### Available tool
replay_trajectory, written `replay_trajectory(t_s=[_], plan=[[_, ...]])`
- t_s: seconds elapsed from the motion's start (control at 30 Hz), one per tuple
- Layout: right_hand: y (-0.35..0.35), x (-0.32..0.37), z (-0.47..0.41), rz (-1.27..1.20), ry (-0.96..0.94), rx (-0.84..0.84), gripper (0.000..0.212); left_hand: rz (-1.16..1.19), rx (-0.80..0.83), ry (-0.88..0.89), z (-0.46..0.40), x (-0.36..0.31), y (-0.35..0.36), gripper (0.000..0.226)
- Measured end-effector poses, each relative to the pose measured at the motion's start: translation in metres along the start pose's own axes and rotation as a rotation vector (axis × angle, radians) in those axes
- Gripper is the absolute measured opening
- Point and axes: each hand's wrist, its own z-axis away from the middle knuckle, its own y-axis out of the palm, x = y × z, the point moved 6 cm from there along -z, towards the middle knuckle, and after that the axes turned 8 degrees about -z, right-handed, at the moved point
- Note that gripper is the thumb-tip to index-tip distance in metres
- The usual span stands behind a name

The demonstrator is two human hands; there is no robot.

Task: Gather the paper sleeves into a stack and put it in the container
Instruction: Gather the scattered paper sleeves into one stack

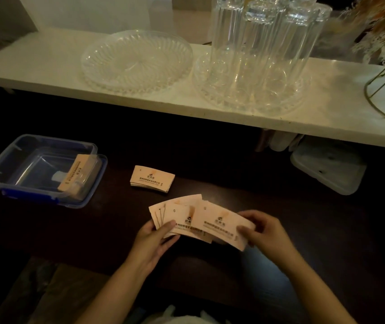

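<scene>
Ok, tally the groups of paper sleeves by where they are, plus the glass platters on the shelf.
Sleeve bundle in the container: 1
Sleeve stack on the dark table: 1
Fanned sleeves in both hands: 1
Glass platters on the white shelf: 2, one bare, one under upturned glasses
Total: 5

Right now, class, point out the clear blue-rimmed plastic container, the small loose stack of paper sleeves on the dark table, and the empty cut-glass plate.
Clear blue-rimmed plastic container (26, 192): head view, near rim.
Small loose stack of paper sleeves (152, 176): head view, top sleeve.
Empty cut-glass plate (137, 61): head view, centre.

Matt paper sleeves (201, 224), glossy clear plastic container (44, 169), dark tabletop (280, 206).
</scene>
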Motion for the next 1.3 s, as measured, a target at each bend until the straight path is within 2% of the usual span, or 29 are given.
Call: replay_trajectory(t_s=[0.1,0.23,0.33,0.4,0.43,0.5,0.6,0.73,0.97,1.1,1.2,1.3], plan=[[0.026,-0.002,-0.015,0.171,-0.056,-0.013,0.026,-0.003,0.039,0.045,0.003,-0.007,-0.003,0.030],[0.062,-0.001,-0.025,0.158,-0.130,-0.005,0.033,-0.052,0.044,0.084,0.004,-0.013,-0.010,0.027],[0.072,-0.005,-0.029,0.167,-0.141,-0.191,0.052,-0.017,0.000,0.081,0.002,-0.016,-0.020,0.028],[0.077,-0.022,-0.030,-0.077,-0.002,-0.221,0.064,0.017,-0.022,0.067,0.000,-0.017,-0.027,0.026],[0.085,-0.031,-0.031,-0.303,0.113,-0.159,0.062,0.024,-0.025,0.056,-0.002,-0.017,-0.031,0.024],[0.107,-0.042,-0.034,-0.670,0.298,0.007,0.044,0.011,-0.023,0.032,-0.006,-0.018,-0.037,0.023],[0.125,-0.038,-0.042,-0.784,0.350,0.081,0.025,-0.056,-0.030,0.011,-0.014,-0.024,-0.046,0.026],[0.140,-0.027,-0.064,-0.699,0.348,-0.018,0.018,-0.175,-0.069,0.062,-0.030,-0.049,-0.057,0.027],[0.164,-0.005,-0.128,-0.602,0.356,-0.229,0.020,-0.565,-0.085,0.208,-0.088,-0.120,-0.055,0.013],[0.171,-0.020,-0.156,-0.461,0.373,-0.326,0.024,-0.839,-0.145,0.265,-0.123,-0.132,-0.059,0.035],[0.174,-0.035,-0.168,-0.340,0.418,-0.380,0.022,-0.916,-0.215,0.265,-0.138,-0.132,-0.069,0.054],[0.176,-0.038,-0.172,-0.248,0.393,-0.373,0.019,-1.094,-0.198,0.224,-0.152,-0.133,-0.078,0.057]])
